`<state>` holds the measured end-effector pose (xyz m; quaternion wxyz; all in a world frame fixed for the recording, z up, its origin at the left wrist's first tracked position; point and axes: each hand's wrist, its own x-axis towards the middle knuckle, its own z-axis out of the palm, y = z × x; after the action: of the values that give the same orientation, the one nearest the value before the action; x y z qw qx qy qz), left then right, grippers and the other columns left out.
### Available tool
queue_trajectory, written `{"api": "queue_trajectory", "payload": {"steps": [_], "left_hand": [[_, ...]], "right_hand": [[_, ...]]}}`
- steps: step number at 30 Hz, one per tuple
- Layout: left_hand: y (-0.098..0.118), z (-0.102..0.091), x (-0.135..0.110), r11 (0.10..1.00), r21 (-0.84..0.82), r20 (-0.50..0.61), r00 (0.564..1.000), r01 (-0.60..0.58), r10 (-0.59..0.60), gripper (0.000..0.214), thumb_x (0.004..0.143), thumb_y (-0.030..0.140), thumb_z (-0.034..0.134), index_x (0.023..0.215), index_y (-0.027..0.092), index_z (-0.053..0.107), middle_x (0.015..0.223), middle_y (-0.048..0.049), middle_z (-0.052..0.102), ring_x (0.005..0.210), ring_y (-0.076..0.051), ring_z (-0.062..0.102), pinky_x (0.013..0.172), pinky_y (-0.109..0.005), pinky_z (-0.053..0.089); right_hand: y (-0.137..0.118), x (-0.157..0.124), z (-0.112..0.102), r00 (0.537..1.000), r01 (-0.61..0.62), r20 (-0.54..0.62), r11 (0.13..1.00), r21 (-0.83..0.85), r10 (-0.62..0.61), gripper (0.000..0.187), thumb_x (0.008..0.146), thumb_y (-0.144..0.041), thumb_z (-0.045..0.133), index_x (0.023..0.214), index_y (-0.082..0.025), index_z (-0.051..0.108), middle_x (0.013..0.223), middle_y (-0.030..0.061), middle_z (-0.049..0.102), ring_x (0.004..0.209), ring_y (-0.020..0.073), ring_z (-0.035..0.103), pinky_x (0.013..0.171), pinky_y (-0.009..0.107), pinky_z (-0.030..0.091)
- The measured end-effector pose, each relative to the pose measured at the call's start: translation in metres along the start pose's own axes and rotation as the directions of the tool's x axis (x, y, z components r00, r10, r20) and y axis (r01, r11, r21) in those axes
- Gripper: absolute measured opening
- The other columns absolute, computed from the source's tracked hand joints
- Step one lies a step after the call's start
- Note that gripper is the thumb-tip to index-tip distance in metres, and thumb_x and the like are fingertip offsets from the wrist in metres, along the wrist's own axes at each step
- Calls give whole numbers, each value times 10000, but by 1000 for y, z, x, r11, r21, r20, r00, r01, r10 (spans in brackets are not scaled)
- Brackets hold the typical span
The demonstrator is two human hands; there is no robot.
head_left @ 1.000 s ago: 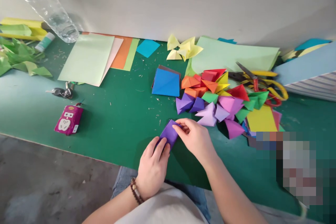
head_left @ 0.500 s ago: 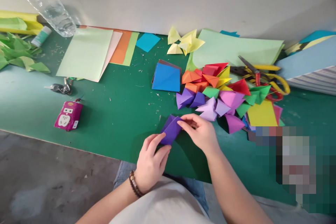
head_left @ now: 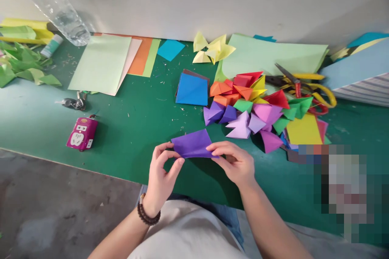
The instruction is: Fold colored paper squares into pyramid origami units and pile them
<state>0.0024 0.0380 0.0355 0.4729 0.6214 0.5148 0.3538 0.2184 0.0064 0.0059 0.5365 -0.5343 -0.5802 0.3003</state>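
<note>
A sheet of purple paper (head_left: 193, 144) with a crease along it is stretched between my hands, above the table's front part. My right hand (head_left: 235, 162) pinches its right end between thumb and fingers. At the left end, the fingertips of my left hand (head_left: 163, 170) hold the edge, the thumb close below it. Just beyond lie folded paper pieces (head_left: 240, 123) in purple, lilac, pink, orange, red, yellow and green. Behind the purple paper sits a stack of square paper (head_left: 192, 89) with a blue sheet on top.
Scissors (head_left: 299, 85) lie at the right beside a yellow paper stack (head_left: 304, 131). Pale yellow folded pieces (head_left: 212, 48) are near the wall. Leftward are large paper sheets (head_left: 100, 64), a water bottle (head_left: 65, 18), a glue stick (head_left: 52, 46), keys (head_left: 75, 102) and a magenta power socket (head_left: 82, 133).
The purple paper has been turned and opened out from a narrow folded shape into a wider sheet. My left hand has shifted left to its left edge; my right hand has moved slightly lower.
</note>
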Motion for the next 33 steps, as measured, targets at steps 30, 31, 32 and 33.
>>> {"api": "queue_trajectory", "payload": {"steps": [30,31,32,33], "left_hand": [[-26,10,-14,636,529,311,826,-562,470,292,913,51,461,1127,136,640,1158,-84,672,1078,-224,570,931,-380,562],[-27,11,-14,628,529,320,819,-571,476,292,916,52,457,1133,127,637,1163,-91,671,1102,-225,567,946,-382,559],[-28,11,-15,619,527,329,812,-582,483,293,919,54,451,1138,120,634,1166,-97,670,1128,-225,564,962,-386,554],[-29,10,-15,611,524,339,803,-594,490,300,924,54,441,1147,117,630,1168,-102,670,1151,-223,561,977,-391,548]], "right_hand": [[-13,32,37,979,-164,1,787,-595,206,110,864,-272,598,830,-188,660,751,20,631,658,157,597,651,279,465],[-13,32,36,978,-165,4,785,-597,208,112,864,-275,598,831,-188,660,753,21,632,659,157,598,650,278,464],[-13,33,36,977,-166,7,785,-598,212,115,865,-279,597,832,-188,659,755,22,634,659,157,599,647,278,464],[-14,33,35,976,-167,11,784,-598,216,120,867,-284,595,831,-189,658,757,22,637,654,156,599,642,277,463]]}}
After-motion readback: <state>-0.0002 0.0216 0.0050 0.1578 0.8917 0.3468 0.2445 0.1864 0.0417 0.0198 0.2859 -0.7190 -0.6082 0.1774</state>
